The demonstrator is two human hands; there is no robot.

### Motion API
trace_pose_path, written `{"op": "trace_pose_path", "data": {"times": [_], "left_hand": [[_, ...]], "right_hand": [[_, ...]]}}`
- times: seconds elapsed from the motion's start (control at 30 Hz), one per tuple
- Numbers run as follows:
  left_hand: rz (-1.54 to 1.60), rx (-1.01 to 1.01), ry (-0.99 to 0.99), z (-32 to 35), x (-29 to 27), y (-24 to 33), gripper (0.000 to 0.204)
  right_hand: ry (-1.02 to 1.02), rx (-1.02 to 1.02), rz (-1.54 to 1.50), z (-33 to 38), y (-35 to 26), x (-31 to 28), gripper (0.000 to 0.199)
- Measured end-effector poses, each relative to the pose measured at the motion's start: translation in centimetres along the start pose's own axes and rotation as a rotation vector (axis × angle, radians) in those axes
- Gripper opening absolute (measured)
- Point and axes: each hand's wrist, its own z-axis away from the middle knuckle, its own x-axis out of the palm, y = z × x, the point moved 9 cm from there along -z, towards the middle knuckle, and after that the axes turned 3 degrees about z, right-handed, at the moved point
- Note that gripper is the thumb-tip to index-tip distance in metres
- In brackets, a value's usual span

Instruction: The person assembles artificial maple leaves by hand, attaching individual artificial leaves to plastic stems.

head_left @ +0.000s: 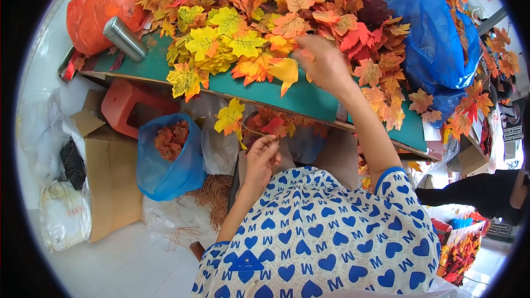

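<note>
My left hand (pixel 262 158) is over my lap, below the table's front edge. Its thumb and fingers pinch the thin brown stem of an artificial maple leaf sprig (pixel 230 117), which carries yellow leaves, with red and orange ones beside it. My right hand (pixel 326 67) reaches over the table at the front of a heap of artificial maple leaves (pixel 243 5). It is smeared by motion, and its fingertips are among orange leaves, so its grip does not show. Just left of it, a plain yellow-orange leaf (pixel 284 72) hangs over the table edge. A stack of yellow leaves (pixel 212 55) sits further left.
On the green table (pixel 157 58) are a steel flask (pixel 126 38), a red plastic bag (pixel 105 11) and a blue bag (pixel 433 33). Below left are a red stool (pixel 124 105), a cardboard box (pixel 113 182) and a blue bag of leaves (pixel 165 174). A person's dark-clothed leg (pixel 475 190) shows at right.
</note>
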Motion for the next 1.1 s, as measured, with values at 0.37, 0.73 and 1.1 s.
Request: {"op": "trace_pose_path", "data": {"times": [0.37, 0.73, 1.1], "left_hand": [[0.002, -0.027, -0.09, -0.5, 1.4, -0.8, 0.022], [-0.013, -0.041, -0.116, 0.2, 1.9, -1.0, 0.022], [-0.03, 0.148, -0.082, 0.4, 6.2, 2.3, 0.022]], "right_hand": [[-0.158, -0.253, 0.631, -6.6, 9.6, 1.7, 0.021], [0.26, -0.259, 0.46, -6.7, 8.0, -5.9, 0.014], [0.12, 0.507, -1.115, 7.0, 5.4, -1.5, 0.012]]}}
